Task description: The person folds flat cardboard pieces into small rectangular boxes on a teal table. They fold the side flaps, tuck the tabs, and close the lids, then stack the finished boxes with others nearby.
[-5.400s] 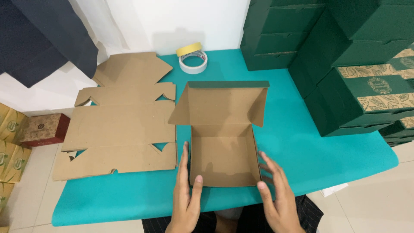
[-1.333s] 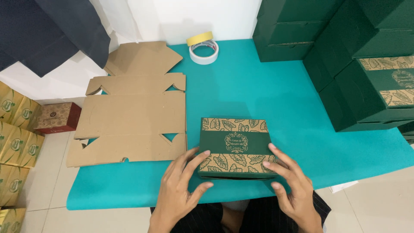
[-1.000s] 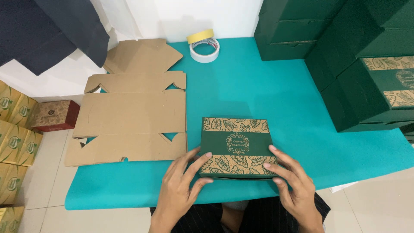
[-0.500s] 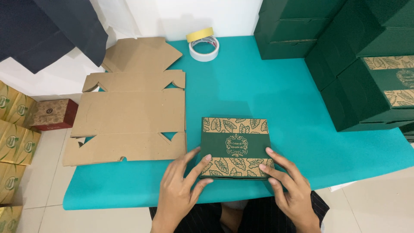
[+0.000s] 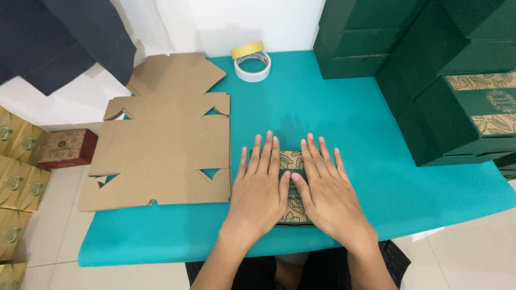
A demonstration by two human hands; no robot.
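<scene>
Pressing my left hand [image 5: 259, 190] and right hand [image 5: 328, 190] flat, fingers spread, gripping nothing, on the closed green box [image 5: 293, 185] near the table [image 5: 349, 118] front edge; folding seemingly done, flat cardboard [image 5: 161, 145] left unfolded.

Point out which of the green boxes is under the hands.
It is the small leaf-patterned green box at the table's front edge, pressed flat under the left hand and right hand. The other green boxes sit stacked at the back right, untouched.
</scene>
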